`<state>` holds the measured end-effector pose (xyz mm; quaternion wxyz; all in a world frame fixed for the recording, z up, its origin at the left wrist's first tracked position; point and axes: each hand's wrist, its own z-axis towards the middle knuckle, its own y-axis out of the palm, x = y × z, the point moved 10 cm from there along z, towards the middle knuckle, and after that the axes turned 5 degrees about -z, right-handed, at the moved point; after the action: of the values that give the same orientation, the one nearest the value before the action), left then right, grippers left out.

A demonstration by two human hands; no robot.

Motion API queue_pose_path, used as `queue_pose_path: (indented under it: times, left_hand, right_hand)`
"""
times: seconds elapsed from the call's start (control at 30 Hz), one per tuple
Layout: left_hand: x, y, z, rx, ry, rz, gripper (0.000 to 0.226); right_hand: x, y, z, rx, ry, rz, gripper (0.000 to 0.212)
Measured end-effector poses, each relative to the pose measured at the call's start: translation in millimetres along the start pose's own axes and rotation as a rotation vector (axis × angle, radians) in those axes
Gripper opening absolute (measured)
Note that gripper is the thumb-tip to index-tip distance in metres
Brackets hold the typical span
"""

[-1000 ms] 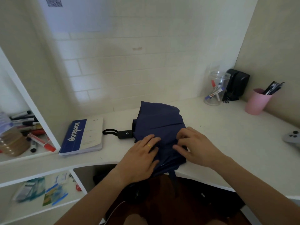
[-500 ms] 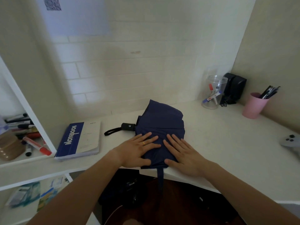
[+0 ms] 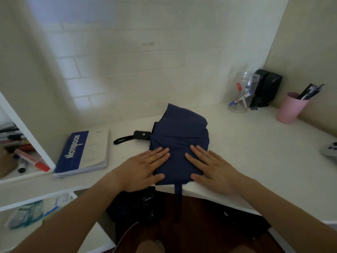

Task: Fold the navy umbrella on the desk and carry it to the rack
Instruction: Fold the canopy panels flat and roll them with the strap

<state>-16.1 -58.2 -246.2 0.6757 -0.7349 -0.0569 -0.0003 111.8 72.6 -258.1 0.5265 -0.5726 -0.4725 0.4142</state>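
The navy umbrella (image 3: 179, 141) lies collapsed on the white table (image 3: 255, 152), near its front edge, with the canopy cloth spread flat in loose folds and the black handle (image 3: 142, 135) pointing left, its wrist strap (image 3: 122, 139) trailing on the tabletop. A narrow closure strap (image 3: 178, 190) of the same navy cloth hangs down over the table's front edge. Both hands lie palm down on the near part of the cloth with fingers straight and slightly spread, gripping nothing: the left hand (image 3: 144, 168) presses the left side, a gold ring (image 3: 151, 159) on one finger, and the right hand (image 3: 211, 168) presses the right side, its heel resting on the table beside the cloth. The two hands are apart, with a strip of navy cloth showing between them. To the left of the umbrella, well clear of it, a blue-and-white notebook (image 3: 83, 154) lies flat on the table. At the back right stand a clear plastic jar (image 3: 243, 94) with markers inside, a black device (image 3: 267, 88) just behind it in the corner, and a pink cup (image 3: 290, 109) holding dark pens. A grey controller (image 3: 331, 150) sits at the right edge of the view. On the shelf at far left lie several markers (image 3: 31, 159).
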Motion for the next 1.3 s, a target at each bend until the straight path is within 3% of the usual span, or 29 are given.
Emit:
queue_pose_path:
  times: [0.07,0.2,0.27,0.37,0.43,0.53,0.57,0.67,0.73,0.83,0.97,1.13,1.3]
  left_hand:
    - [7,-10,4,0.057,-0.023,0.019,0.067]
    - [44,-49,13,0.395,-0.005,0.132,0.062]
    - [52,-35,14,0.352,0.082,0.095,0.054]
    - [39,1,9,0.148,0.07,0.009,0.058]
    - [33,5,6,0.154,0.057,-0.028,0.056]
    - [35,6,7,0.152,0.055,-0.052,0.053]
    - [35,6,7,0.157,0.055,-0.054,0.053]
    - [35,6,6,0.171,0.056,-0.065,0.052]
    - [35,5,5,0.185,0.062,-0.067,0.052]
    - [34,5,6,0.205,0.073,-0.062,0.052]
    - [32,5,6,0.233,0.077,-0.045,0.053]
    - [33,4,4,0.271,0.081,-0.055,0.052]
    - [41,-10,-11,0.425,0.074,-0.025,0.049]
  right_hand:
    - [-3,4,-2,0.003,0.001,0.006,0.068]
    - [-6,3,-1,0.024,0.009,0.03,0.065]
    - [-9,0,-3,0.024,0.002,0.026,0.066]
    - [-11,-15,-2,0.004,-0.02,0.021,0.067]
    - [-1,-56,11,0.145,0.017,0.162,0.058]
    - [59,-127,47,0.554,0.228,0.428,0.044]
    - [80,-134,66,0.54,0.319,0.494,0.052]
    - [114,-106,123,0.197,0.536,0.795,0.079]
    - [116,-99,137,0.083,0.581,0.86,0.072]
    - [111,-122,141,0.151,0.497,0.842,0.04]
    - [80,-169,117,0.271,0.301,0.759,0.024]
    - [15,-191,48,0.439,0.088,0.465,0.021]
    - [-48,-114,-3,0.39,-0.049,0.139,0.023]
